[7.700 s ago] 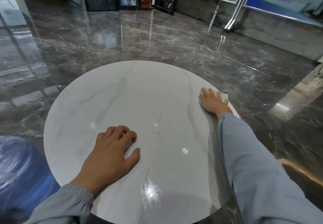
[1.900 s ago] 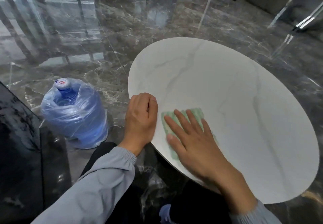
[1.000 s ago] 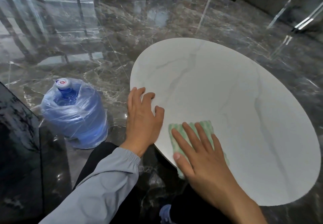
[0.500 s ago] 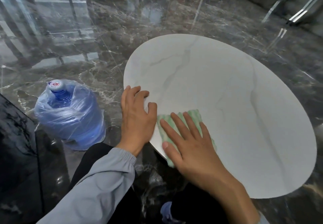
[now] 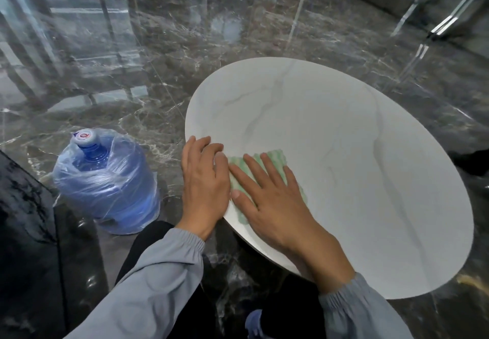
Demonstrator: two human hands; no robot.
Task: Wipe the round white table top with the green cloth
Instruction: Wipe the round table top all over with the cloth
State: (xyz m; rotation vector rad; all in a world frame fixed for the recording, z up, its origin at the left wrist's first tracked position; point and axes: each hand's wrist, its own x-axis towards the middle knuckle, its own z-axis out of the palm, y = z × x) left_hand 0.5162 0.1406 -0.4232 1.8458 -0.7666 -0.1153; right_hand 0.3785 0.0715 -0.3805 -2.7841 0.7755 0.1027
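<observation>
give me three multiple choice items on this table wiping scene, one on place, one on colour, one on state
1. Where does the water jug stand?
A. on the table
B. on the floor, left of the table
C. right of the table

2. What colour is the cloth?
A. green
B. red
C. black

3. How does the right hand meet the cloth?
A. pinches it in the air
B. lies flat on it
C. is apart from it

Answers: 1 B, the jug sits on the dark floor beside the round table top. 2 A, pale green shows between the fingers. 3 B, the spread palm presses it down; the left hand rests at the rim.
</observation>
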